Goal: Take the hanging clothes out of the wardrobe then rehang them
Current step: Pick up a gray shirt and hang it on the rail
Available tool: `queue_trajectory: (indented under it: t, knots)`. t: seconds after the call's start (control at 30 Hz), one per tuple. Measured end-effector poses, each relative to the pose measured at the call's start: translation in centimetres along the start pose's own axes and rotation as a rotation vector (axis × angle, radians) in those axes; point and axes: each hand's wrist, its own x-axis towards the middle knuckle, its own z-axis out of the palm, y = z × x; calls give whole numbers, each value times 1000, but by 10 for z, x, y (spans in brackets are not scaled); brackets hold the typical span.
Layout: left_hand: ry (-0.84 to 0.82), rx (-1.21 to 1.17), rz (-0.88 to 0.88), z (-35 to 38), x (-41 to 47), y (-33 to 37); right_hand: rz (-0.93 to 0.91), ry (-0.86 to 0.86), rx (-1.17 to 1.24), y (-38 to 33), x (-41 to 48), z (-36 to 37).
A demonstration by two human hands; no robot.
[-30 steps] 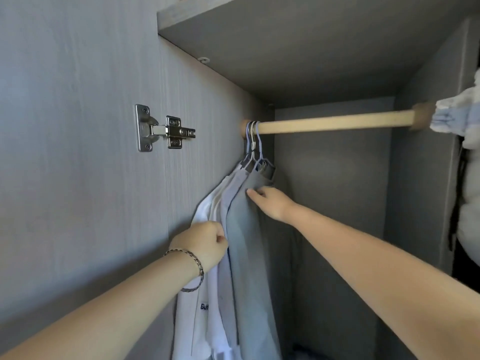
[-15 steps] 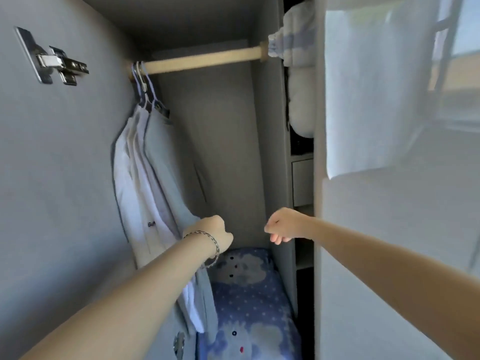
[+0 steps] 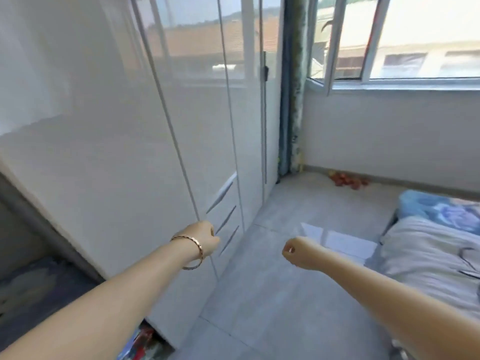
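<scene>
Facing the wardrobe door at ten o'clock with left hand and right hand curled empty, we risk rapping knuckles if we swing carelessly.

Glossy white wardrobe doors, grey floor

Wardrobe left, bed right, floor between. Window beyond bed; curtain between wardrobe, window.

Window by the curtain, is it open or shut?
Open: the window has its sash swung inward, angled away from the frame.
</scene>
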Motion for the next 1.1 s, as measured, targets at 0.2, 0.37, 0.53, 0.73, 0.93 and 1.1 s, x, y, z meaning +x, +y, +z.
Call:
queue_trajectory:
  t: [0.2,0.37,0.53,0.73,0.93,1.1]
  knots:
    - [-234,43,259,129,-1,183,404,3,57,219,-137,7]
    - [-364,176,432,250,-31,319,697,72,242,368,-265,36]
    - [-463,282,603,364,-83,421,998,104,514,468,-362,99]
    - [-647,392,708,476,-117,491,1312,149,772,538,-426,187]
    - [-769,470,704,578,-123,525,1517,117,795,612,-451,259]
    - [-816,580,725,638,-122,530,1668,239,770,684,-467,299]
